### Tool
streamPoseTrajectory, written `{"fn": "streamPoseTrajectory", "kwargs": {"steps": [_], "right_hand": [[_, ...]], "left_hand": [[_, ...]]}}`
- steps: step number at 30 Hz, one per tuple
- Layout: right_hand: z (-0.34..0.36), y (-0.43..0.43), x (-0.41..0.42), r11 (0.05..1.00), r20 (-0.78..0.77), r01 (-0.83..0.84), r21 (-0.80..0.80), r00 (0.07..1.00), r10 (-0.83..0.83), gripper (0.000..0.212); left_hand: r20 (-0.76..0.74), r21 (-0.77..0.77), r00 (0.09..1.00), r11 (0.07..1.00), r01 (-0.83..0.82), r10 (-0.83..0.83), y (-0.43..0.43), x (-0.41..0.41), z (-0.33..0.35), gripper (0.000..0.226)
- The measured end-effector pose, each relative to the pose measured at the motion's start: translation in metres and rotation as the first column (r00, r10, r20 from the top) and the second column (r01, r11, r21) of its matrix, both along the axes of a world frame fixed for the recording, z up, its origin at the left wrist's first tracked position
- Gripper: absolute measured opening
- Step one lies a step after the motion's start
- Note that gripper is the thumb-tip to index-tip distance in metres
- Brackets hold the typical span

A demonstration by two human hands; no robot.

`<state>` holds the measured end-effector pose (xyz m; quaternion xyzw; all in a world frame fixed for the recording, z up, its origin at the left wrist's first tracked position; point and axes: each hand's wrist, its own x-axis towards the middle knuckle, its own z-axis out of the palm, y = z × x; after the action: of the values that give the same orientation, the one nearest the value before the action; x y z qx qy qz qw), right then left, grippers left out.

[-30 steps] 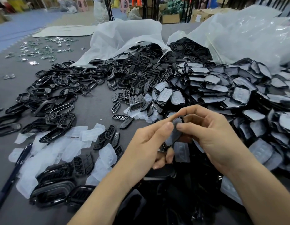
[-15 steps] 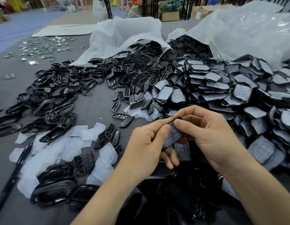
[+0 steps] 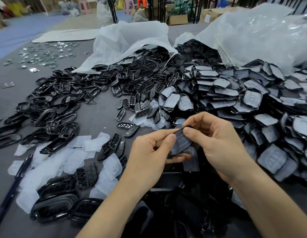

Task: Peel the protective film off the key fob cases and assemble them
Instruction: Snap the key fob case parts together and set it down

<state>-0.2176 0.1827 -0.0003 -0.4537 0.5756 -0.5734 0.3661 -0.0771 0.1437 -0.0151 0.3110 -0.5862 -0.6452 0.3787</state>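
Over gray table (image 3: 101, 117), both hands (image 3: 149, 152) pinch filmed case (image 3: 181, 141).

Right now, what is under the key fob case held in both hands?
Fingers of the left hand and a translucent film piece show beneath the key fob case; black parts lie lower. The case's underside is hidden.

no readable text, labels or numbers

Even soft light, blurred warped edges
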Motion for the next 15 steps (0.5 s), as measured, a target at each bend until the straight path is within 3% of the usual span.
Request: {"fn": "streamPoseTrajectory", "kwargs": {"steps": [7,15], "right_hand": [[0.0008,0.0008,0.0039,1.0,-0.004,-0.006,0.007,1.0,0.006,0.033],[-0.0017,0.0016,0.0055,1.0,0.099,-0.01,0.013,0.995,0.008,0.019]], "left_hand": [[0.033,-0.07,0.999,0.997,-0.033,0.035,0.0037,-0.0008,0.0007,0.041],[0.074,-0.146,0.996,0.989,-0.037,0.048,0.0018,0.0028,0.0018,0.035]]}}
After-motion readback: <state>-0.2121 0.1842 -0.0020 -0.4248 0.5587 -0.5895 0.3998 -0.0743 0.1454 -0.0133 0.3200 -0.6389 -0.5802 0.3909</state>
